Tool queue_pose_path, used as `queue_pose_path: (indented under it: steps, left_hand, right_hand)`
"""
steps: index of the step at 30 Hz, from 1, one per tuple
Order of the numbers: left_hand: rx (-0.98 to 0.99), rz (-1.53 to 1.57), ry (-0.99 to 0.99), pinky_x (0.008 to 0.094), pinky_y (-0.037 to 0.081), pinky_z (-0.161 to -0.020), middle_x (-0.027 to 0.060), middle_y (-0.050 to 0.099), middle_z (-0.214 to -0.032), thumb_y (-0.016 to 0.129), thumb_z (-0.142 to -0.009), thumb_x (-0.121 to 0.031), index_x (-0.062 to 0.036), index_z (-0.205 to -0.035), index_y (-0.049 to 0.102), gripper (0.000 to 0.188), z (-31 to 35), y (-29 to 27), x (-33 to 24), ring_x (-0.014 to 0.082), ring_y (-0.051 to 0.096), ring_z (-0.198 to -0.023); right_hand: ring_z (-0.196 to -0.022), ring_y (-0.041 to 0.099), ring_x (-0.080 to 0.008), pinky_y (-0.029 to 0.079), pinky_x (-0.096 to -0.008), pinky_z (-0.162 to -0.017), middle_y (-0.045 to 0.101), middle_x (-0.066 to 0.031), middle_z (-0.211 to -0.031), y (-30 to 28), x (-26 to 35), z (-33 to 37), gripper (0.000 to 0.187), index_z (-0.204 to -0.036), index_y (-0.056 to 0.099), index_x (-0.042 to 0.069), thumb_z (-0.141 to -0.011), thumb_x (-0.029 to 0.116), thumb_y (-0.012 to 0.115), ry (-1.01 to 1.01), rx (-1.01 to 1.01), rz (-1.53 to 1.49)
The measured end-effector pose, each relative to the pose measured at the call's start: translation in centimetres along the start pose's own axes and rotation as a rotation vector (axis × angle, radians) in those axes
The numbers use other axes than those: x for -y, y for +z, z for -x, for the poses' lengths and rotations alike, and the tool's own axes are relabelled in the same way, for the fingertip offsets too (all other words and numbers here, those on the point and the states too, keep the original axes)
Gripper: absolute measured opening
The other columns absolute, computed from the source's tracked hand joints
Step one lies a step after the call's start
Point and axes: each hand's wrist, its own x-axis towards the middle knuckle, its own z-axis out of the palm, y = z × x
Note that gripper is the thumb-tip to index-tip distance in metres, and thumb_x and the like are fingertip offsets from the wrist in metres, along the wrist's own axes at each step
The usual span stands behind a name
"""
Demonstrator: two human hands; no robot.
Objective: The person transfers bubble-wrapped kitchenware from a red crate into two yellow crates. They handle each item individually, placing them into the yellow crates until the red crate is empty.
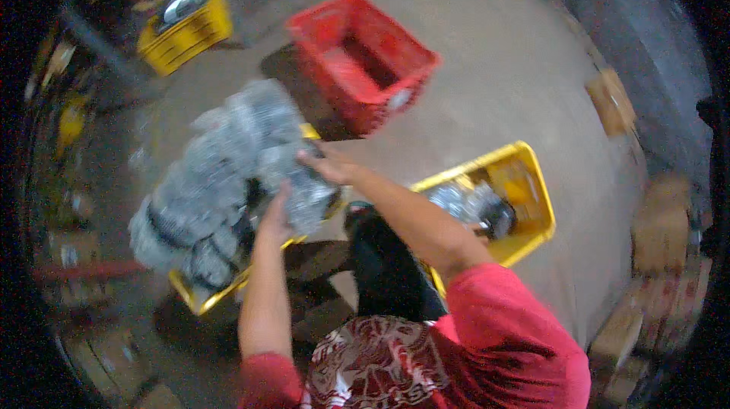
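Between my two hands is a package wrapped in clear bubble wrap (304,200); its contents are hard to make out. My left hand (277,213) presses its near left side. Across its far right side lies my right hand (331,165), fingers curved over the wrap. Several more bubble-wrapped bundles (217,158) are heaped high beside it, in and over a yellow crate (199,304) whose rim shows at the near edge. To the right, another yellow crate (544,203) holds clear-wrapped items (460,200) and a dark rounded piece, partly hidden by my right arm.
A red crate (323,59) stands ahead on the floor, with nothing seen inside. Farther left is a yellow crate (186,42) with a shiny rounded object. Cardboard boxes (661,226) line the right side, and a flat carton (610,102) lies near the grey wall.
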Motion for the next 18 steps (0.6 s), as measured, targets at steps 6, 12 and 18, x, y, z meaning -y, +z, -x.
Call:
queue_pose_path:
  steps: [6, 12, 18]
  left_hand:
    - [-0.220, -0.389, 0.357, 0.0388, 0.042, -0.103, 0.0123, 0.045, -0.143, 0.046, -0.101, -0.048, -0.0032, -0.144, 0.039, 0.063, 7.2, -4.7, 0.6, 0.0265, 0.050, -0.124]
    - [-0.312, -1.281, 0.406, 0.0366, 0.047, -0.096, 0.0137, 0.055, -0.131, 0.057, -0.098, -0.035, -0.0048, -0.138, 0.047, 0.051, 13.8, -8.3, 1.9, 0.0281, 0.055, -0.116]
    - [-0.426, -1.255, 0.179, 0.0372, 0.047, -0.097, 0.0143, 0.055, -0.131, 0.059, -0.096, -0.034, -0.0038, -0.138, 0.047, 0.053, 16.2, -7.5, 2.5, 0.0282, 0.055, -0.117]
  right_hand:
    - [-0.097, 0.065, -0.0288, 0.050, -0.0416, -0.083, 0.067, -0.0166, -0.097, -0.7, -17.7, 14.3, 0.038, -0.113, 0.060, -0.003, -0.100, 0.033, 0.051, 0.138, -0.841, -0.331]
    - [-0.096, 0.060, -0.0421, 0.047, -0.0517, -0.085, 0.062, -0.0243, -0.099, 3.9, -36.9, 23.8, 0.036, -0.112, 0.057, -0.001, -0.086, 0.024, 0.062, 0.784, -0.846, 0.233]
    - [-0.092, 0.063, -0.0418, 0.048, -0.0507, -0.087, 0.064, -0.0265, -0.101, 3.6, -47.4, 26.2, 0.044, -0.116, 0.055, -0.004, -0.086, 0.028, 0.062, 1.382, -1.181, -0.006]
